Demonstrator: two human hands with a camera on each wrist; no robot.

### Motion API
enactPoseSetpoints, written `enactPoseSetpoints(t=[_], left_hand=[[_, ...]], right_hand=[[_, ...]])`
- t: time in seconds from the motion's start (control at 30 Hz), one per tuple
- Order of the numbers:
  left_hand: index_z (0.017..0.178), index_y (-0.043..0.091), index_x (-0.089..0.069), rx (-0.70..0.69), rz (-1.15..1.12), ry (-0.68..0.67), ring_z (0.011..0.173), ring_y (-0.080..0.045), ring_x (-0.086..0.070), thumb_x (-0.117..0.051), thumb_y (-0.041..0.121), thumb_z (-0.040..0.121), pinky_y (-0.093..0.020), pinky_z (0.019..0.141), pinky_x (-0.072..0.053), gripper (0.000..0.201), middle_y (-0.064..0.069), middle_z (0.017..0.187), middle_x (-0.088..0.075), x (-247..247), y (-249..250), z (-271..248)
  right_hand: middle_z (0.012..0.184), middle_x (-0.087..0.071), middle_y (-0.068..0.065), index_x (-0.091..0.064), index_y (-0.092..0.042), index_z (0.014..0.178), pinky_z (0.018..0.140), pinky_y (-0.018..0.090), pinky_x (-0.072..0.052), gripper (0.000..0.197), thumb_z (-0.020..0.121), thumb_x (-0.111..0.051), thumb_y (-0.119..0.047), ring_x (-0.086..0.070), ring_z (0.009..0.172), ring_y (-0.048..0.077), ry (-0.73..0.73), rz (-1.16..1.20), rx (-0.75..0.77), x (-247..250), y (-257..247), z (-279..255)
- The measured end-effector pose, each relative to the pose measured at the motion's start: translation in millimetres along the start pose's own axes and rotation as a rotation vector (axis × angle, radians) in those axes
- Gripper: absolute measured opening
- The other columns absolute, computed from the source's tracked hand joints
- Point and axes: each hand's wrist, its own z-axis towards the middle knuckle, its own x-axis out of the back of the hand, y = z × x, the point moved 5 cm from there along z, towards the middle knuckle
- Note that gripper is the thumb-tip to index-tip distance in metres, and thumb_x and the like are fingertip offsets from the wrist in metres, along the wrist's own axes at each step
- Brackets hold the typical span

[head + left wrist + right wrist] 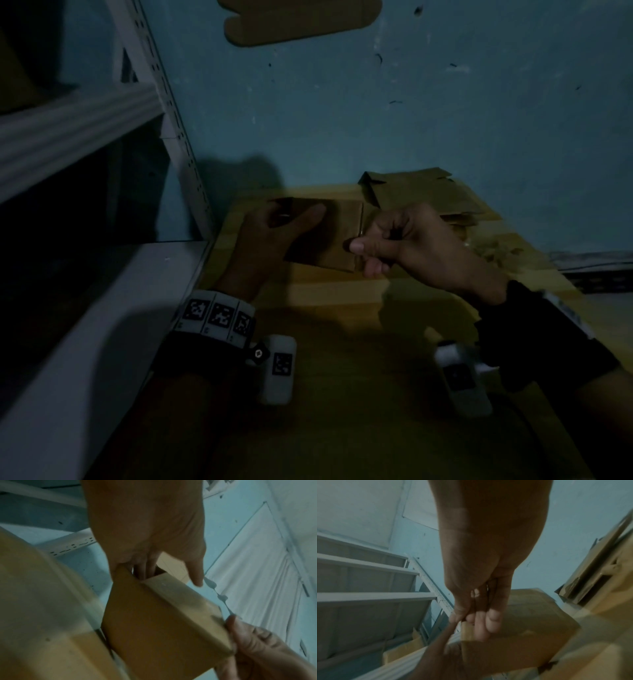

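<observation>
A small brown cardboard box (pixel 329 233) is held just above the wooden table (pixel 342 342) between both hands. My left hand (pixel 274 233) grips its left end: the fingers reach into the open end (pixel 145 573) and the thumb lies along the top face. My right hand (pixel 404 243) pinches the flap at the box's right end between thumb and curled fingers (pixel 489 620). In the left wrist view the box (pixel 154 615) looks folded up, with its long side lit. The right end's inside is hidden by my fingers.
A stack of flat cardboard blanks (pixel 424 195) lies at the back right of the table, against the blue wall. White metal shelving (pixel 68 130) stands close on the left. Another cardboard piece (pixel 298 20) shows at the top. The scene is dim.
</observation>
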Motion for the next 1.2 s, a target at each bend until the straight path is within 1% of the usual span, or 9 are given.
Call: enactPoseSetpoints(t=[0.13,0.3,0.47,0.57,0.67,0.8,0.97,1.07,1.2], left_hand=[[0.108,0.011,-0.07,0.067,-0.033,-0.062,0.09,-0.013,-0.072,-0.072,0.04,0.077,-0.021,0.07,-0.056,0.043,-0.001,0.101,-0.074,-6.9,-0.6,-3.6],[0.109,0.011,-0.072,0.046,-0.116,0.003,0.094,-0.021,-0.072,-0.08,0.044,0.063,-0.035,0.078,-0.059,0.057,-0.005,0.104,-0.075,-5.9,7.4,-3.8],[0.106,0.007,-0.072,0.052,-0.135,0.008,0.087,-0.017,-0.073,-0.079,0.022,0.075,-0.026,0.068,-0.057,0.034,-0.005,0.098,-0.076,-3.1,10.5,-4.4],[0.096,0.016,-0.072,0.025,-0.082,-0.001,0.086,-0.014,-0.073,-0.08,0.017,0.076,-0.026,0.07,-0.059,0.021,0.0,0.094,-0.076,-1.1,11.6,-5.8],[0.101,0.018,-0.071,0.021,-0.079,-0.004,0.091,-0.012,-0.072,-0.081,0.021,0.075,-0.028,0.076,-0.059,0.028,0.001,0.1,-0.075,-2.5,8.1,-6.5],[0.11,0.011,-0.071,0.04,-0.059,-0.005,0.094,-0.016,-0.072,-0.082,0.031,0.073,-0.033,0.079,-0.058,0.044,-0.001,0.105,-0.075,-6.2,5.4,-6.4],[0.108,0.008,-0.073,0.032,-0.073,0.018,0.095,-0.02,-0.072,-0.082,0.039,0.066,-0.042,0.083,-0.059,0.053,-0.005,0.104,-0.075,-8.6,7.8,-5.2],[0.104,0.011,-0.074,0.028,-0.061,0.035,0.092,-0.018,-0.073,-0.082,0.039,0.066,-0.04,0.081,-0.059,0.048,-0.003,0.101,-0.076,-9.7,7.2,-3.5],[0.099,0.01,-0.076,0.016,-0.05,0.055,0.084,-0.016,-0.073,-0.081,0.039,0.069,-0.032,0.071,-0.056,0.042,-0.002,0.093,-0.077,-12.8,4.7,-2.3]], right_hand=[[0.067,-0.072,0.01,-0.068,0.005,0.076,0.061,0.028,-0.055,0.029,0.096,-0.063,-0.015,-0.066,0.06,0.016,0.026,0.097,0.037,4.9,5.3,-0.1],[0.07,-0.071,0.007,-0.065,-0.001,0.076,0.066,0.027,-0.053,0.034,0.102,-0.051,-0.019,-0.064,0.066,0.018,0.083,0.207,-0.043,8.0,26.6,-1.0],[0.078,-0.072,0.01,-0.066,-0.002,0.088,0.069,0.026,-0.053,0.028,0.105,-0.047,-0.012,-0.065,0.071,0.019,0.172,0.257,-0.117,16.6,37.9,-0.9],[0.088,-0.073,0.009,-0.069,-0.012,0.098,0.075,0.028,-0.055,0.009,0.099,-0.06,-0.008,-0.068,0.081,0.016,0.33,0.276,-0.098,30.6,35.8,-2.6],[0.093,-0.075,0.002,-0.074,-0.021,0.1,0.08,0.027,-0.058,0.02,0.083,-0.079,-0.009,-0.07,0.088,0.015,0.379,0.102,0.035,32.1,20.5,-4.1],[0.092,-0.072,0.006,-0.077,-0.016,0.097,0.074,0.031,-0.06,0.031,0.068,-0.089,-0.016,-0.069,0.078,0.024,0.328,0.028,0.122,20.2,10.7,-2.7],[0.092,-0.073,0.004,-0.078,-0.013,0.096,0.075,0.04,-0.061,0.03,0.069,-0.088,-0.02,-0.07,0.077,0.023,0.38,-0.049,0.137,17.7,9.9,-3.5],[0.091,-0.074,-0.003,-0.08,-0.015,0.096,0.075,0.031,-0.06,0.026,0.071,-0.088,-0.018,-0.068,0.077,0.015,0.445,-0.062,0.097,16.7,12.1,-4.0],[0.086,-0.074,0.005,-0.079,-0.013,0.094,0.072,0.022,-0.058,0.02,0.075,-0.086,-0.012,-0.069,0.076,0.007,0.483,-0.024,0.08,14.7,14.8,-2.5]])
